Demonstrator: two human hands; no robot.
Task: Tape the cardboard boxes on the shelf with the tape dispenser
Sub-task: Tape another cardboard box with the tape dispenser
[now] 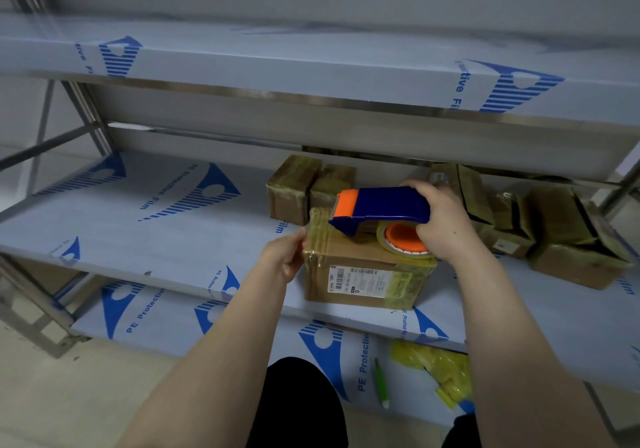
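On the middle shelf [173,240], left hand [282,257] pinches the cardboard box [349,260] corner, right hand [443,222] grips the tape dispenser [384,205]; a steady, level pull should lay tape flat.

A metal shelving unit [88,115] fills the view, its steel uprights rising at the left; a thin diagonal brace [45,148] crosses behind them; the upper shelf [311,63], middle shelf [138,240] and lower shelf [166,326] all wear a pale blue-white protective film [214,188] printed with blue striped triangles and the words "PE Protective Film"; bare steel shows along the upper shelf's front edge; behind the frame at the left stands a plain pale wall [17,112]; below lies a light beige floor [76,402]; the light is soft and even, with a faint sheen on the film.
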